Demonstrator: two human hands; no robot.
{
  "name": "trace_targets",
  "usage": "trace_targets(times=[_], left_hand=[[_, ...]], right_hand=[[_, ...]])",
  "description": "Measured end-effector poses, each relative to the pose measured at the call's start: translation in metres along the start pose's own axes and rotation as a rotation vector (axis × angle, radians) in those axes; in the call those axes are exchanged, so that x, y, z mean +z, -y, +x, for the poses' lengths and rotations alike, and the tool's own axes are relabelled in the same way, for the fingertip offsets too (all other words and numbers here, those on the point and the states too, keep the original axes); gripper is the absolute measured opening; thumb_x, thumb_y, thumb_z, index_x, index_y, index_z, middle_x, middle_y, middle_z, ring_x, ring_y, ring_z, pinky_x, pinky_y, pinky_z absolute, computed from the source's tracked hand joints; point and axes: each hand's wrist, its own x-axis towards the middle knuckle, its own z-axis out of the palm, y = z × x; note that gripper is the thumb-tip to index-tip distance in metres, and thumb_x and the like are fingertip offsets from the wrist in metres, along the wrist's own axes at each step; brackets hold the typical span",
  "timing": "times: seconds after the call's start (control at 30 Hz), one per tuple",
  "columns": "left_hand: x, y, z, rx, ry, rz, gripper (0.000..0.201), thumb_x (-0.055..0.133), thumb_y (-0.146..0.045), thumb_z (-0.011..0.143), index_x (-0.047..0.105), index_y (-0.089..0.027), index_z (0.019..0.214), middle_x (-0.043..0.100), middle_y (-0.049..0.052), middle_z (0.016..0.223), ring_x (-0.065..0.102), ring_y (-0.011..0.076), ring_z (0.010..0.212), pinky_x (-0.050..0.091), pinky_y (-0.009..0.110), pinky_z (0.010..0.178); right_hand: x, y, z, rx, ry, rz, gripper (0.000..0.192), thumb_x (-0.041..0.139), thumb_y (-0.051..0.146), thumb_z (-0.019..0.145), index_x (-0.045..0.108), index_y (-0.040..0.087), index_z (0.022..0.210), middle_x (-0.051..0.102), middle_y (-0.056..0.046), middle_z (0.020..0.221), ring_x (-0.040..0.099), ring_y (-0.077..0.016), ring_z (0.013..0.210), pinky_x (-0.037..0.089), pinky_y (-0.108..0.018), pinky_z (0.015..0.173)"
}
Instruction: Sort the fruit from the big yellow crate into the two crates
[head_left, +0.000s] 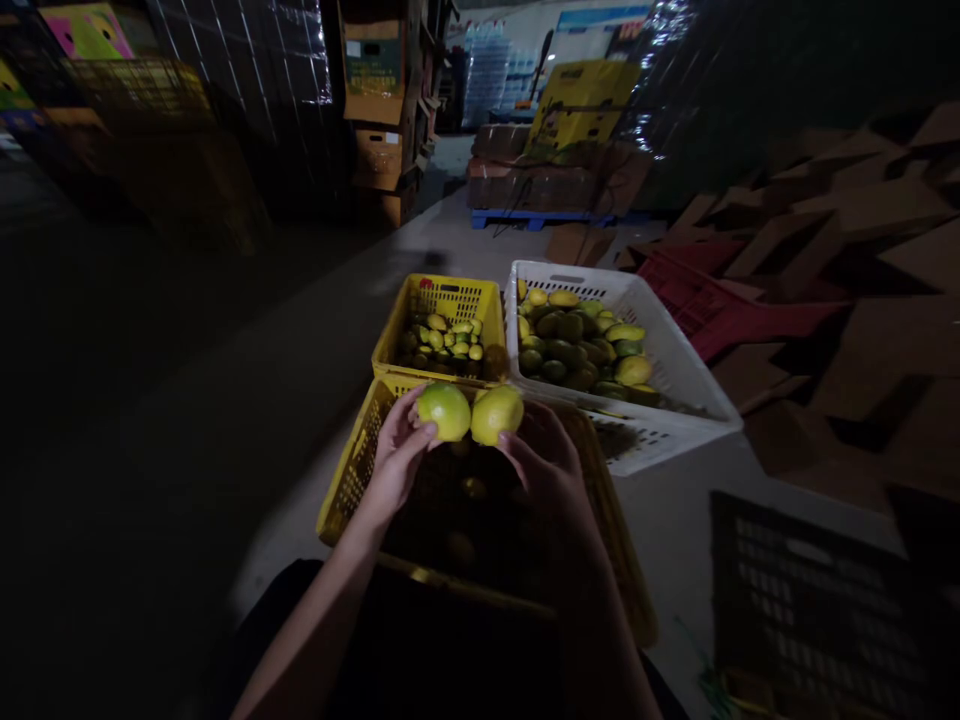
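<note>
My left hand (401,440) is closed around a green-yellow lemon (444,411). In my right hand (544,445) is a yellower lemon (496,414), gripped between thumb and fingers. Both fruits are held up side by side, close together, over the near yellow crate (351,452). A few fruits lie in that crate's shadowed inside, hard to make out. Beyond it, a smaller-looking yellow crate (390,330) holds several green and yellow lemons (457,345). To its right, a white crate (690,370) contains many larger-looking green and yellow fruits (570,345).
A red crate (705,290) and a heap of cardboard boxes (885,350) stand at the right. On the floor at lower right is a dark slotted crate (810,580). Farther back, a blue pallet (536,217) carries wrapped goods and a yellow box (581,105).
</note>
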Motion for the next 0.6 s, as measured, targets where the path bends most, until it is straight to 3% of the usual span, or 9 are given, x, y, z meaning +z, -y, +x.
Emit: trace_targets(times=[0.1, 0.27, 0.43, 0.6], left_hand=[[0.002, -0.001, 0.003, -0.189, -0.042, -0.242, 0.034, 0.062, -0.029, 0.080, 0.061, -0.021, 0.113, 0.065, 0.005, 0.114, 0.061, 0.0206, 0.106, 0.051, 0.032, 0.090], [0.004, 0.006, 0.010, -0.335, -0.140, -0.462, 0.026, 0.050, -0.029, 0.088, 0.064, -0.013, 0.103, 0.069, 0.009, 0.103, 0.062, 0.0202, 0.105, 0.051, 0.030, 0.092], [0.007, 0.010, 0.009, -0.371, -0.148, -0.506, 0.025, 0.049, -0.030, 0.091, 0.066, -0.014, 0.099, 0.071, 0.006, 0.098, 0.065, 0.0185, 0.098, 0.051, 0.031, 0.092], [0.009, 0.011, 0.008, -0.417, -0.191, -0.410, 0.030, 0.045, -0.035, 0.093, 0.067, -0.014, 0.100, 0.072, 0.006, 0.100, 0.066, 0.0183, 0.097, 0.053, 0.029, 0.087]], right_hand=[[0.003, -0.004, 0.000, 0.103, 0.011, 0.068, 0.035, 0.075, 0.031, 0.069, 0.067, 0.024, 0.101, 0.070, -0.005, 0.111, 0.064, -0.0242, 0.103, 0.052, -0.036, 0.086], [0.012, -0.018, 0.005, 0.196, -0.005, 0.173, 0.028, 0.074, 0.034, 0.065, 0.071, 0.021, 0.090, 0.071, -0.006, 0.106, 0.063, -0.0262, 0.105, 0.053, -0.035, 0.083], [0.022, -0.023, 0.005, 0.246, 0.011, 0.130, 0.036, 0.070, 0.047, 0.071, 0.070, 0.018, 0.092, 0.073, -0.008, 0.093, 0.067, -0.0247, 0.091, 0.055, -0.031, 0.073], [0.027, -0.025, 0.004, 0.249, -0.049, 0.023, 0.051, 0.064, 0.062, 0.070, 0.070, 0.014, 0.086, 0.073, -0.008, 0.078, 0.068, -0.0246, 0.076, 0.054, -0.031, 0.062]])
